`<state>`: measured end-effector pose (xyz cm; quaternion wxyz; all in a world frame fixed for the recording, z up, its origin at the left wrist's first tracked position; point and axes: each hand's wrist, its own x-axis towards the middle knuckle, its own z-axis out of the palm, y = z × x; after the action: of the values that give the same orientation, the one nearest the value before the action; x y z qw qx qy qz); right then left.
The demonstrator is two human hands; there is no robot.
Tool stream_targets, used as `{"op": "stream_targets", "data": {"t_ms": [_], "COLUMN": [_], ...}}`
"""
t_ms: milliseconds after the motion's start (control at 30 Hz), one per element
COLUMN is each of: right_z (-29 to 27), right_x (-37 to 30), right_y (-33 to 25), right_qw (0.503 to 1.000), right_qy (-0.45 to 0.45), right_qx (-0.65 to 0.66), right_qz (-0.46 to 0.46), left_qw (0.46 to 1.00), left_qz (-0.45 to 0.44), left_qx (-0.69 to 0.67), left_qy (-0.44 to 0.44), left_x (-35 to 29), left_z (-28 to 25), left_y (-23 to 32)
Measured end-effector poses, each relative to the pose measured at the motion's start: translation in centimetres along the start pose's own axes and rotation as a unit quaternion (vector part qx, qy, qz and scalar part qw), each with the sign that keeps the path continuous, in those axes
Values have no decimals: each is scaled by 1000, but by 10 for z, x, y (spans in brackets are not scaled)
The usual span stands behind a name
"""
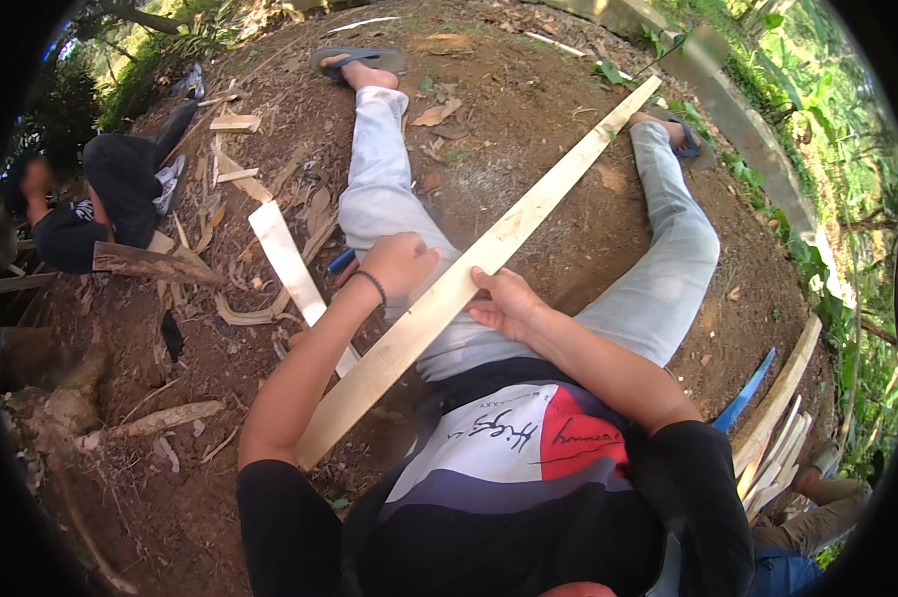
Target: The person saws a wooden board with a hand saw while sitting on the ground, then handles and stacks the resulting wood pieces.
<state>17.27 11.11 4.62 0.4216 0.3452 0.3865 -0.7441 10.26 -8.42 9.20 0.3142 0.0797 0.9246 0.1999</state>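
A long, pale wooden plank (pixel 409 333) lies slantwise across my lap, its narrow far end near my right foot. My right hand (pixel 509 301) grips its near-right edge, thumb on the top face and fingers tucked at the side. On the plank's left, my left hand (pixel 401 267) is curled closed beside the edge, with a dark beaded bracelet at the wrist. What its fingers hold, if anything, is hidden. A blue, rod-shaped thing (pixel 341 262) shows just left of that wrist; I cannot tell whether the hand touches it.
Another pale board (pixel 288 257) lies on the ground to the left. Wood offcuts (pixel 235 123) and a rough split piece (pixel 156 263) are scattered beyond it. A person in dark clothes (pixel 121 184) sits at the far left. Wooden strips (pixel 779 453) and a blue blade-like thing (pixel 745 393) are at the right.
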Motion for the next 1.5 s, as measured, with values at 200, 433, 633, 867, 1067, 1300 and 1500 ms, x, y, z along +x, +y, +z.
{"op": "stream_targets", "data": {"t_ms": [200, 433, 633, 867, 1067, 1300, 1500], "right_z": [-2, 3, 2, -12, -32, -196, -337], "right_x": [4, 13, 29, 33, 10, -134, -231], "right_y": [-1, -1, 4, 3, -3, 8, 105], "right_qw": [1000, 999, 995, 990, 980, 940, 682], "right_qy": [7, 0, -72, -100, -177, 52, 669], "right_qx": [-1, 54, 62, 102, 89, 160, -161], "right_qz": [-4, -6, -12, 8, 9, -297, -248], "left_qw": [968, 951, 982, 991, 964, 994, 980], "left_qz": [-88, -113, -100, -124, -103, -28, -19], "left_qx": [-122, -204, -83, -11, -242, -110, -191], "left_qy": [-198, -204, -138, -52, -38, -4, -44], "left_x": [90, 88, 77, 64, 73, 62, 91], "left_z": [44, 63, 61, 69, 90, 82, 109], "left_y": [27, -6, 12, 35, -27, 10, -34]}}
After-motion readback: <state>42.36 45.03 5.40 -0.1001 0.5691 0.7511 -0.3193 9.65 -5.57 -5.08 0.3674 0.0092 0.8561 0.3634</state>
